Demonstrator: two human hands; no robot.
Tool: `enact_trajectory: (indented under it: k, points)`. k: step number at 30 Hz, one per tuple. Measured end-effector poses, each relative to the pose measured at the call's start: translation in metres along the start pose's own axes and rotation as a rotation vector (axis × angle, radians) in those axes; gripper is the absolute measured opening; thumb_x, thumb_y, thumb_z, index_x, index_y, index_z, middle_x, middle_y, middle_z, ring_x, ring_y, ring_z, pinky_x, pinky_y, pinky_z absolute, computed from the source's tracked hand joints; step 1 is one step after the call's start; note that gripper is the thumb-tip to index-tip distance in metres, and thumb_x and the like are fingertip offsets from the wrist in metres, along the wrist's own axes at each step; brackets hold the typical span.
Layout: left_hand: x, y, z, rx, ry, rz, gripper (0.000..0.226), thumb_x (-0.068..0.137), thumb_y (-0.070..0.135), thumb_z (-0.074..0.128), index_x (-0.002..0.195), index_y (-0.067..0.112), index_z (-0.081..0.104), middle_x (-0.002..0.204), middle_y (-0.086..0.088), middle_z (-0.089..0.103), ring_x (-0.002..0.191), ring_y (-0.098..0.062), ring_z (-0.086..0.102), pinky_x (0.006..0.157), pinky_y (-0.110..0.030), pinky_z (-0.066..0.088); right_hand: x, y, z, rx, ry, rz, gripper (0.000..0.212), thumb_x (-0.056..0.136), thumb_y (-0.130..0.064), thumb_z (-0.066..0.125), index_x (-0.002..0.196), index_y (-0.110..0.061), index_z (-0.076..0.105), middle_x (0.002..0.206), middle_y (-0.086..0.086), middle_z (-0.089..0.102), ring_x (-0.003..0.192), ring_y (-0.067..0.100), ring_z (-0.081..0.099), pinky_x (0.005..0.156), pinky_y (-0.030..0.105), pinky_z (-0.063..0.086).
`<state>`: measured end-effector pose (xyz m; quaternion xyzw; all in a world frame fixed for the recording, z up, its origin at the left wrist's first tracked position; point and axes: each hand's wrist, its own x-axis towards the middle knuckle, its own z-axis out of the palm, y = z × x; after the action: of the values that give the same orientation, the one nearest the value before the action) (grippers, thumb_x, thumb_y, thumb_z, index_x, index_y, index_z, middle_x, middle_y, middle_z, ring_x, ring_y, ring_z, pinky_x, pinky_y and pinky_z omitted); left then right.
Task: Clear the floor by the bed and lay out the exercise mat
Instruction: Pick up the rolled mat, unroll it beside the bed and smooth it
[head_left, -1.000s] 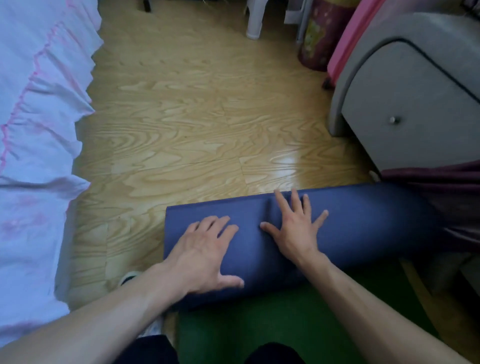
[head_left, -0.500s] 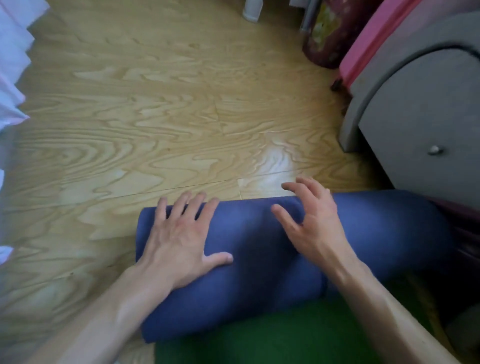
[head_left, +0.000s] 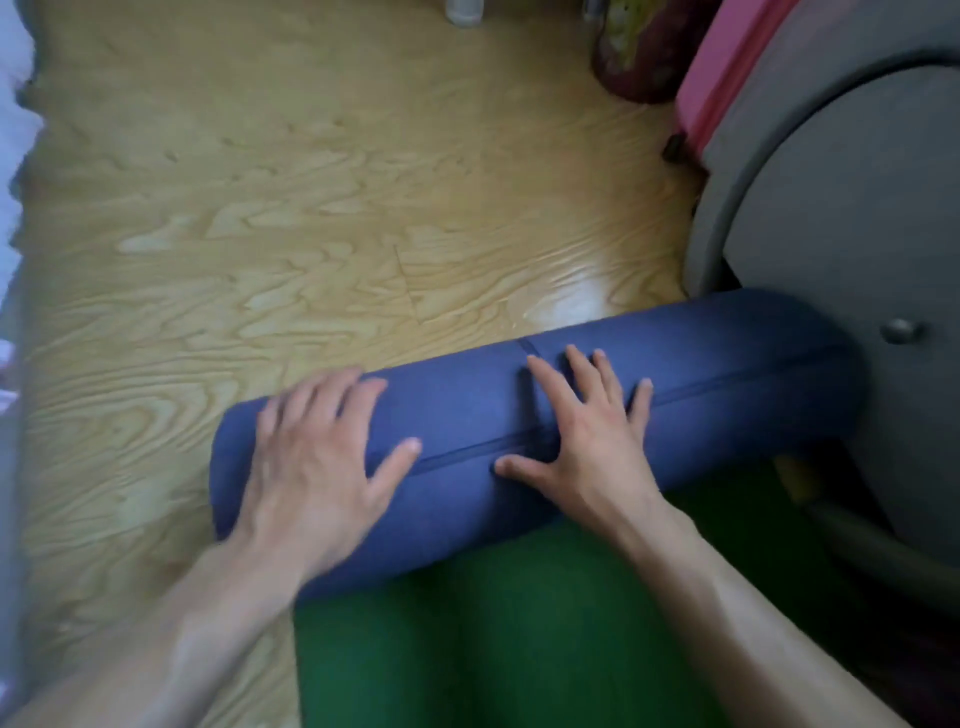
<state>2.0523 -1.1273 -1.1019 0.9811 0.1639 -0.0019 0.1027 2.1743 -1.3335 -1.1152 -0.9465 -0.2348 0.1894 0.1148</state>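
Dropped flat after hovering half-curled, the right hand joins the left hand on the rolled exercise mat, lower centre; both grips spread flat, holding nothing. Push evenly, steering frame-left, off the grey nightstand.

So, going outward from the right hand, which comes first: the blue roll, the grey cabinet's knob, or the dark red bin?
1. The blue roll, directly under the right hand.
2. The cabinet knob, off to its right.
3. The dark red bin, far ahead at the top of the view.
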Motion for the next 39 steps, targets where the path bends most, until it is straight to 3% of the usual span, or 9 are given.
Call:
enact_trajectory:
  k: [4, 7, 11, 14, 18, 21, 28, 34, 39]
  points:
    - [-0.005, -0.001, -0.021, 0.128, -0.218, 0.273, 0.085, 0.069, 0.072, 0.053, 0.132, 0.016, 0.059, 0.145, -0.010, 0.053, 0.131, -0.033, 0.051, 0.104, -0.050, 0.033, 0.057, -0.025, -0.035, 0.024, -0.050, -0.013, 0.098, 0.073, -0.070, 0.070, 0.153, -0.035, 0.027, 0.167, 0.006, 0.014, 0.156, 0.027, 0.006, 0.118, 0.070, -0.004]
    - [0.037, -0.017, -0.006, 0.145, -0.293, 0.255, 0.101, 0.059, 0.083, 0.054, 0.137, 0.020, 0.055, 0.149, -0.009, 0.048, 0.132, -0.032, 0.050, 0.105, -0.045, 0.034, 0.107, -0.035, -0.038, 0.052, -0.039, -0.004, 0.091, 0.075, -0.069, 0.069, 0.150, -0.031, 0.035, 0.163, 0.006, 0.024, 0.153, 0.025, 0.018, 0.118, 0.068, -0.004]
    - [0.115, -0.030, 0.032, 0.015, -0.199, 0.153, 0.117, 0.047, 0.091, 0.051, 0.142, 0.022, 0.047, 0.152, -0.005, 0.044, 0.136, -0.030, 0.045, 0.109, -0.049, 0.034, 0.164, -0.041, -0.038, 0.283, 0.088, -0.052, 0.073, 0.082, -0.058, 0.071, 0.144, -0.028, 0.047, 0.155, -0.001, 0.041, 0.149, 0.016, 0.028, 0.122, 0.061, 0.000]
    - [0.160, -0.052, 0.047, -0.033, -0.103, 0.117, 0.110, 0.055, 0.088, 0.046, 0.142, 0.020, 0.046, 0.145, -0.005, 0.051, 0.131, -0.030, 0.048, 0.105, -0.049, 0.038, 0.175, -0.036, -0.037, 0.257, 0.274, -0.031, 0.064, 0.081, -0.059, 0.064, 0.137, -0.029, 0.054, 0.148, -0.001, 0.048, 0.145, 0.016, 0.035, 0.121, 0.060, 0.012]
    - [0.191, -0.083, 0.036, -0.066, -0.055, 0.061, 0.096, 0.066, 0.087, 0.039, 0.137, 0.023, 0.048, 0.138, 0.002, 0.055, 0.127, -0.025, 0.049, 0.101, -0.045, 0.040, 0.149, -0.041, -0.025, 0.152, 0.213, 0.307, 0.087, 0.074, -0.074, 0.059, 0.149, -0.041, 0.033, 0.170, 0.006, 0.004, 0.157, 0.020, -0.007, 0.122, 0.060, -0.001]
    - [0.226, -0.094, 0.028, -0.090, -0.077, 0.024, 0.092, 0.068, 0.087, 0.047, 0.135, 0.024, 0.049, 0.135, 0.002, 0.058, 0.124, -0.026, 0.051, 0.098, -0.045, 0.040, 0.148, -0.055, -0.021, 0.142, 0.070, 0.473, 0.106, 0.068, -0.078, 0.067, 0.154, -0.049, 0.010, 0.166, -0.002, -0.024, 0.154, 0.023, -0.023, 0.119, 0.067, 0.004]
    - [0.277, -0.101, 0.012, -0.237, 0.067, 0.051, 0.056, 0.087, 0.061, 0.053, 0.125, 0.019, 0.057, 0.123, -0.002, 0.064, 0.112, -0.031, 0.056, 0.092, -0.048, 0.043, 0.220, -0.080, -0.033, 0.274, 0.132, 0.437, 0.100, 0.073, -0.069, 0.071, 0.154, -0.045, 0.017, 0.169, -0.002, -0.012, 0.155, 0.027, -0.018, 0.117, 0.070, 0.016]
    - [0.307, -0.122, 0.002, -0.152, -0.070, 0.178, 0.091, 0.064, 0.087, 0.044, 0.131, 0.026, 0.056, 0.135, 0.005, 0.058, 0.124, -0.021, 0.051, 0.103, -0.042, 0.039, 0.319, -0.112, -0.050, 0.245, 0.261, 0.306, 0.083, 0.084, -0.069, 0.058, 0.154, -0.037, 0.027, 0.169, 0.003, 0.006, 0.157, 0.021, -0.004, 0.114, 0.076, 0.003]
    - [0.346, -0.134, -0.015, -0.101, -0.285, 0.192, 0.126, 0.038, 0.100, 0.043, 0.148, 0.040, 0.028, 0.157, 0.012, 0.028, 0.144, -0.015, 0.026, 0.117, -0.039, 0.020, 0.374, -0.121, -0.065, 0.347, 0.313, 0.241, 0.074, 0.090, -0.061, 0.058, 0.153, -0.032, 0.032, 0.169, 0.005, 0.013, 0.157, 0.020, 0.002, 0.119, 0.067, -0.003]
